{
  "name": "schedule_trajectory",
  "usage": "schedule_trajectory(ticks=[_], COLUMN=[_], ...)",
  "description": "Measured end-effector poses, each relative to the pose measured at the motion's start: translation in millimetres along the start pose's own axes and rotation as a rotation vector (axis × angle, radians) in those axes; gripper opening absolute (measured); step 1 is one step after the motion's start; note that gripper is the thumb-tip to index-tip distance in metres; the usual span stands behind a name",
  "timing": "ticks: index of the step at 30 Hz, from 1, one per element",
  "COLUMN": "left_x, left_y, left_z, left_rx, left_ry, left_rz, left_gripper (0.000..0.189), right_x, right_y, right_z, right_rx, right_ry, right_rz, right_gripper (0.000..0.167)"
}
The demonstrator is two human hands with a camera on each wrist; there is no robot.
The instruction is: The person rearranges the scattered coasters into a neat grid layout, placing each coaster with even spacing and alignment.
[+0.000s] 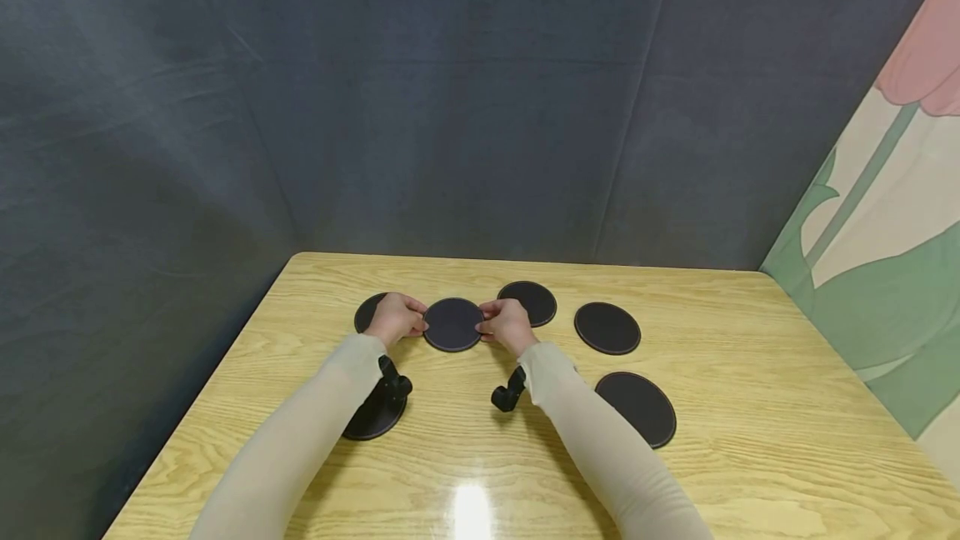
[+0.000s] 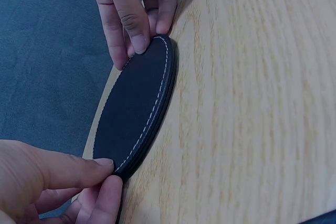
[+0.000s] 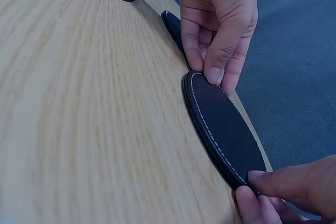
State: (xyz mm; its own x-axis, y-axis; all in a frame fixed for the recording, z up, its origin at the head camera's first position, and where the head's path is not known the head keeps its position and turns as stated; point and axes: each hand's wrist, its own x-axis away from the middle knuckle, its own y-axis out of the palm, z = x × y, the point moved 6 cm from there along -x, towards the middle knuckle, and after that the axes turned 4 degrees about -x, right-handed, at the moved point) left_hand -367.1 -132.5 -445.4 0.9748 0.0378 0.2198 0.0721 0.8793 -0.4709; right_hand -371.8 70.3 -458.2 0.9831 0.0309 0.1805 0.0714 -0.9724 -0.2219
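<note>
A round black coaster with pale stitching lies between my two hands near the far side of the table. My left hand pinches its left edge, thumb on top and fingers at the rim. On the opposite edge my right hand pinches it the same way. In the left wrist view the coaster looks thick, with a layered rim. The right wrist view shows both thumbs on the upper face of the coaster.
Beside my left hand a coaster is partly covered; another coaster sits under the left forearm. To the right lie a far coaster, a middle coaster and a near coaster. A dark curtain hangs behind the wooden table.
</note>
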Motion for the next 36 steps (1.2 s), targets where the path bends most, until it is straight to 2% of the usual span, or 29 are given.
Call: schedule_trajectory(ticks=[20, 36], left_x=[-3.5, -3.7], left_y=[0.8, 0.8], left_z=[-1.6, 1.2], left_rx=[-0.112, -0.156], left_ry=[-0.001, 0.0], left_rz=[0.001, -0.002], left_gripper=[0.029, 0.029], right_x=[2.3, 1.0], right_y=[1.1, 1.8], right_z=[-2.9, -1.8], right_rx=[0.06, 0.09], right_ry=[0.011, 0.012], right_rz=[-0.008, -0.019], right_gripper=[0.038, 0.04])
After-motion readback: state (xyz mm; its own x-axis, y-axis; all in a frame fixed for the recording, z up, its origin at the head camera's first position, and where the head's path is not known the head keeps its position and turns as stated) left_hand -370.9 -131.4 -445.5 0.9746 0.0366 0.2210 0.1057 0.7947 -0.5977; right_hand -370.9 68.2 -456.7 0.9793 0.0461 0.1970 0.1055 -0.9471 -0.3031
